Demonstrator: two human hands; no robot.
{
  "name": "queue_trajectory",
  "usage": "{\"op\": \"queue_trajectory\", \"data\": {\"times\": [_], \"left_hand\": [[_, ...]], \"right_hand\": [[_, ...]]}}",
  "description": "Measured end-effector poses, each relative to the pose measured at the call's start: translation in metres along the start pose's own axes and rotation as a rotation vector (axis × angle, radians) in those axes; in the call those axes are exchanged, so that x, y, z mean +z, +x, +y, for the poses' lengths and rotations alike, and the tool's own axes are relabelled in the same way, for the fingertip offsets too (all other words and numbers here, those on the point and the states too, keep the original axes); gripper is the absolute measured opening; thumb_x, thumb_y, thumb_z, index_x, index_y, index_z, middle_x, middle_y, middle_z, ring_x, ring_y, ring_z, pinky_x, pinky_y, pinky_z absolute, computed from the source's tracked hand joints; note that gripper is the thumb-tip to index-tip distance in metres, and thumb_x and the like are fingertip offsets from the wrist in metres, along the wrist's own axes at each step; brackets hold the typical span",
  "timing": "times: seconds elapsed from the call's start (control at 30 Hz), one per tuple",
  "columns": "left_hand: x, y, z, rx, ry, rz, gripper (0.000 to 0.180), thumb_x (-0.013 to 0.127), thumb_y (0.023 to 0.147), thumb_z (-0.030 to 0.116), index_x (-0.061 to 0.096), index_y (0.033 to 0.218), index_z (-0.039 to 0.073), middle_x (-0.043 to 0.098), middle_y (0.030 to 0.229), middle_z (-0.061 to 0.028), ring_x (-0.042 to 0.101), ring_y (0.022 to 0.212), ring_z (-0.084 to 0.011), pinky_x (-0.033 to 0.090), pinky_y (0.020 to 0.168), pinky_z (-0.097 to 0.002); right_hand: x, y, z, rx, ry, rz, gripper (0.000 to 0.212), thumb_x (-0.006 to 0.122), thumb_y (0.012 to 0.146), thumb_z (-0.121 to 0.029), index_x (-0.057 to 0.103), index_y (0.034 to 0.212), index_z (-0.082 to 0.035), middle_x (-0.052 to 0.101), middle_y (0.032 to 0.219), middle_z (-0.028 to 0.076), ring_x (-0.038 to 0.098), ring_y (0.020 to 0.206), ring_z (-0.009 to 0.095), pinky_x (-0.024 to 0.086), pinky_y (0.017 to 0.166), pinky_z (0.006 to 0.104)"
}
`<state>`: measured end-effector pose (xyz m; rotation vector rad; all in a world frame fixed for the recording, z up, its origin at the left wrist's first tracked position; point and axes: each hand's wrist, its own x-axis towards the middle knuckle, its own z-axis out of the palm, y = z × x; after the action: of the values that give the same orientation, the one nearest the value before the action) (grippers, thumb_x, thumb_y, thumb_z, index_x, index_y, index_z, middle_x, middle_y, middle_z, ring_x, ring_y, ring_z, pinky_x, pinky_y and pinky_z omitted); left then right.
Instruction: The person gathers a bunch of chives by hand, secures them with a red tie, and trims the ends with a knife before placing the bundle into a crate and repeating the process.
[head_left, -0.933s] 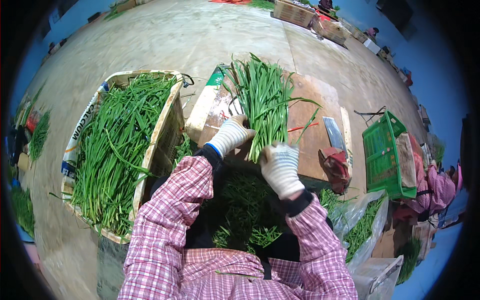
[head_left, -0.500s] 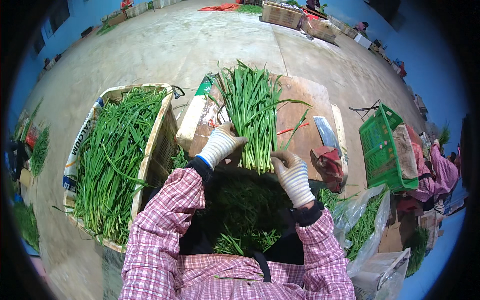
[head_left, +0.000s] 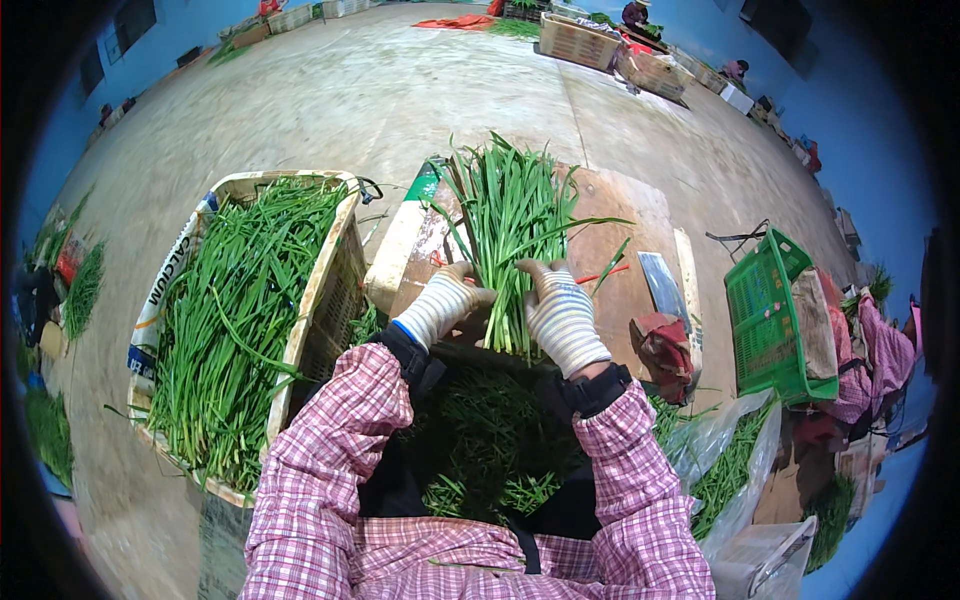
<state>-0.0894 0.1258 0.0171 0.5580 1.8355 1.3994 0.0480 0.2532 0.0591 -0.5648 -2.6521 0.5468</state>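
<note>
A bundle of long green garlic chives (head_left: 515, 215) lies on a worn wooden board (head_left: 615, 215), leaf tips pointing away and pale stem ends toward me. My left hand (head_left: 440, 303), in a striped knit glove, presses the bundle's left side, thumb across the stems and fingers closed. From the right, my right hand (head_left: 563, 315), gloved alike, closes round the stems, its fingertips on top. A red tie (head_left: 603, 275) shows at both sides of the bundle, its middle hidden under the chives. Right of it lie a flat metal blade (head_left: 662, 285) and a dark red cloth (head_left: 662, 355).
At my left stands a big crate (head_left: 285, 390) heaped with chives. To the right are a green plastic basket (head_left: 765, 320) and a clear bag (head_left: 705, 430) of chives. Cut greens lie in my shaded lap. Further off, people work beside pale crates (head_left: 578, 42).
My right hand has moved left and up from the stem ends onto the bundle, drawing its stems closer together. My left hand stays at the left side.
</note>
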Motion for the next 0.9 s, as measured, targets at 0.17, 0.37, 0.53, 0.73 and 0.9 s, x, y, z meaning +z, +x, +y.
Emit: {"op": "queue_trajectory", "data": {"times": [0.17, 0.37, 0.53, 0.73, 0.9], "left_hand": [[-0.007, -0.001, -0.002, -0.047, -0.197, -0.063, 0.038, 0.077, 0.078, 0.010, 0.056, 0.109, 0.005, 0.054, 0.070, -0.0013, 0.052, 0.054, -0.0118, 0.042, 0.044, -0.0271], [-0.005, 0.000, 0.000, -0.073, -0.054, -0.005, 0.040, 0.078, 0.077, 0.015, 0.056, 0.108, 0.004, 0.055, 0.071, -0.0019, 0.051, 0.051, -0.0126, 0.043, 0.044, -0.0315], [0.006, 0.010, -0.005, 0.052, 0.033, 0.022, 0.053, 0.080, 0.076, 0.016, 0.054, 0.118, -0.001, 0.058, 0.077, -0.0049, 0.055, 0.060, -0.0132, 0.044, 0.047, -0.0287], [-0.003, -0.016, 0.017, 0.141, 0.479, 0.343, 0.063, 0.082, 0.076, 0.029, 0.049, 0.120, -0.003, 0.064, 0.096, -0.0185, 0.065, 0.085, -0.0245, 0.055, 0.073, -0.0363], [0.044, -0.007, 0.040, 0.527, 0.690, 0.230, 0.035, 0.073, 0.081, 0.028, 0.062, 0.107, 0.007, 0.063, 0.103, -0.0200, 0.062, 0.096, -0.0375, 0.050, 0.085, -0.0429]], "right_hand": [[0.003, 0.007, -0.003, -0.302, -0.301, 0.005, 0.030, 0.073, 0.074, -0.018, 0.069, 0.104, -0.019, 0.061, 0.117, 0.013, 0.060, 0.104, 0.034, 0.047, 0.088, 0.0471], [-0.012, -0.025, -0.018, -0.585, -0.477, -0.060, 0.023, 0.065, 0.077, -0.025, 0.069, 0.095, -0.013, 0.064, 0.102, 0.009, 0.060, 0.095, 0.028, 0.042, 0.088, 0.0485], [-0.046, -0.095, -0.033, -0.445, -0.133, -0.996, 0.028, 0.067, 0.077, -0.035, 0.071, 0.088, -0.010, 0.070, 0.086, 0.015, 0.069, 0.086, 0.031, 0.052, 0.080, 0.0445], [-0.036, -0.020, 0.016, 0.404, 0.476, -0.106, 0.028, 0.059, 0.091, -0.028, 0.067, 0.102, -0.004, 0.068, 0.087, 0.023, 0.068, 0.083, 0.037, 0.053, 0.074, 0.0426], [0.002, 0.041, 0.070, 0.344, 0.218, 0.004, 0.040, 0.067, 0.082, -0.038, 0.070, 0.105, -0.005, 0.071, 0.094, 0.021, 0.068, 0.091, 0.036, 0.053, 0.082, 0.0416]]}}
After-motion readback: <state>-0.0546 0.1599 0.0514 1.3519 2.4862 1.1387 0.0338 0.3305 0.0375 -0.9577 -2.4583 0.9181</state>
